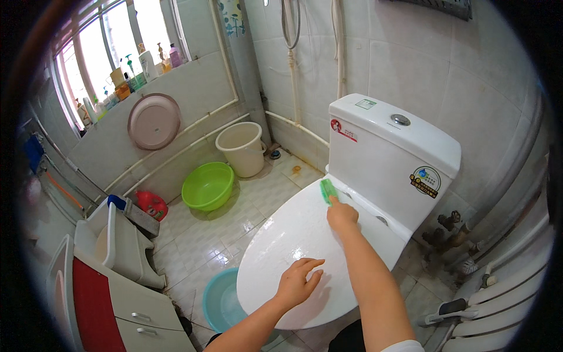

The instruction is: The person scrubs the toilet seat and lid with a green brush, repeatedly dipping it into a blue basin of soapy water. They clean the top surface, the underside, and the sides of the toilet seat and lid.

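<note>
My right hand (344,214) grips a green scrub brush (328,191), which rests on the closed white toilet lid (286,237) near its hinge end. Over the front part of the lid hovers my left hand (300,281), fingers apart and holding nothing. The lid looks wet and glossy. Behind it rises the white ceramic toilet tank (374,154), with stickers on its front and a round chrome flush button (400,119) on top.
A blue basin (220,299) stands left of the toilet. Farther off are a green basin (207,189), a cream bucket (242,149) and a red plastic bottle (151,205). A cabinet (145,308) is at lower left, a radiator (506,303) at lower right.
</note>
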Demonstrator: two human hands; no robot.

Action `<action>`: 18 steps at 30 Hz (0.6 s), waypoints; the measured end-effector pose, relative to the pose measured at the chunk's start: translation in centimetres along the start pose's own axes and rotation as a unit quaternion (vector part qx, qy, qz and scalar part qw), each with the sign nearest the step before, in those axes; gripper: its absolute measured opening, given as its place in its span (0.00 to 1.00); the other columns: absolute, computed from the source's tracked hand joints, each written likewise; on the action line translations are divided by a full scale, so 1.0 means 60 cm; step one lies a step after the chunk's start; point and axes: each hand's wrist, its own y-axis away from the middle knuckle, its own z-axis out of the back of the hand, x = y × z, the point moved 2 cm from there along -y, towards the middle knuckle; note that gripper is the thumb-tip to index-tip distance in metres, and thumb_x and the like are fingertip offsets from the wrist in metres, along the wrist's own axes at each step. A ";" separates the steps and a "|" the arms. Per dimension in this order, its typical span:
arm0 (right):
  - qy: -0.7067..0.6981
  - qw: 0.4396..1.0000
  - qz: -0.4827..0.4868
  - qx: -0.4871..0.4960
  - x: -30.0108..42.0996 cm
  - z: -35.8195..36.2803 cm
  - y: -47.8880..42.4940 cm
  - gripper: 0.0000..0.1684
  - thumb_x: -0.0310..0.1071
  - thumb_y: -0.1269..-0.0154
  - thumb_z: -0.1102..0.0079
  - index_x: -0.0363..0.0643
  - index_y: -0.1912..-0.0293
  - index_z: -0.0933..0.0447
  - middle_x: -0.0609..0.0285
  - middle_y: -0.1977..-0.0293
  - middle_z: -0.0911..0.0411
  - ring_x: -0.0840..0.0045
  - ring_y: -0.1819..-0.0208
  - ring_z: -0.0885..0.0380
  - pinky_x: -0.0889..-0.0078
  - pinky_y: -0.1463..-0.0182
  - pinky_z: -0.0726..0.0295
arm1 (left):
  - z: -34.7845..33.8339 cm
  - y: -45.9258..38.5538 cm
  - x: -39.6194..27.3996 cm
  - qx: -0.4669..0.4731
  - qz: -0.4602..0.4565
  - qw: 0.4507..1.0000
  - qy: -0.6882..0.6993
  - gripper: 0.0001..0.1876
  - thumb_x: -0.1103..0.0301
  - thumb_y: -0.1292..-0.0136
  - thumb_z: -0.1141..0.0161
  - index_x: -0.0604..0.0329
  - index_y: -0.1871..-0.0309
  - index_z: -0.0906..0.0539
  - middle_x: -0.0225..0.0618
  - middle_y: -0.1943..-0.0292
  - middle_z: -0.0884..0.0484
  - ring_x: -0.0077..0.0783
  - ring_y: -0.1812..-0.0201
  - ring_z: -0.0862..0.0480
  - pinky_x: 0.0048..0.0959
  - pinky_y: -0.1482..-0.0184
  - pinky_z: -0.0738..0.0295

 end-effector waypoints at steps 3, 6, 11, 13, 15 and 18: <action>0.018 0.997 0.067 0.027 0.035 -0.035 0.050 0.26 0.45 0.34 0.55 0.63 0.37 0.37 0.54 0.67 0.19 0.62 0.63 0.20 0.58 0.59 0.24 | 0.006 0.012 0.013 -0.013 0.001 1.000 0.005 0.14 0.65 0.37 0.44 0.51 0.49 0.21 0.39 0.53 0.21 0.37 0.57 0.20 0.28 0.63 0.23; 0.020 0.990 0.117 0.080 0.060 -0.044 0.140 0.26 0.46 0.33 0.57 0.64 0.36 0.39 0.55 0.71 0.20 0.61 0.67 0.20 0.57 0.63 0.24 | 0.018 0.025 0.010 -0.016 0.005 1.000 0.010 0.13 0.66 0.37 0.44 0.52 0.49 0.20 0.38 0.57 0.20 0.36 0.60 0.20 0.28 0.64 0.24; -0.008 0.982 0.143 0.126 0.032 -0.031 0.248 0.27 0.47 0.32 0.58 0.64 0.34 0.42 0.55 0.74 0.21 0.61 0.71 0.21 0.58 0.65 0.25 | 0.017 0.037 -0.003 0.069 0.031 0.997 0.035 0.12 0.67 0.37 0.44 0.54 0.52 0.19 0.37 0.63 0.19 0.34 0.64 0.20 0.27 0.65 0.26; -0.004 0.983 0.131 0.131 0.023 -0.020 0.269 0.27 0.47 0.32 0.58 0.65 0.35 0.41 0.55 0.73 0.21 0.61 0.69 0.21 0.58 0.64 0.24 | 0.015 0.046 -0.010 0.076 0.022 0.996 0.044 0.11 0.67 0.38 0.44 0.54 0.52 0.19 0.37 0.63 0.19 0.34 0.65 0.20 0.28 0.66 0.26; 0.004 0.985 0.127 0.119 0.011 -0.003 0.277 0.26 0.47 0.33 0.56 0.64 0.35 0.39 0.55 0.71 0.21 0.61 0.65 0.20 0.59 0.62 0.23 | 0.006 0.048 -0.018 0.074 0.005 0.996 0.057 0.12 0.67 0.38 0.44 0.54 0.52 0.19 0.38 0.63 0.20 0.34 0.64 0.20 0.28 0.66 0.26; 0.008 0.991 0.098 0.091 -0.013 0.001 0.251 0.26 0.47 0.33 0.55 0.63 0.36 0.37 0.54 0.71 0.21 0.61 0.66 0.20 0.59 0.62 0.23 | -0.011 0.039 -0.027 0.059 -0.024 0.996 0.068 0.15 0.67 0.38 0.44 0.54 0.48 0.22 0.38 0.60 0.20 0.35 0.63 0.20 0.28 0.64 0.26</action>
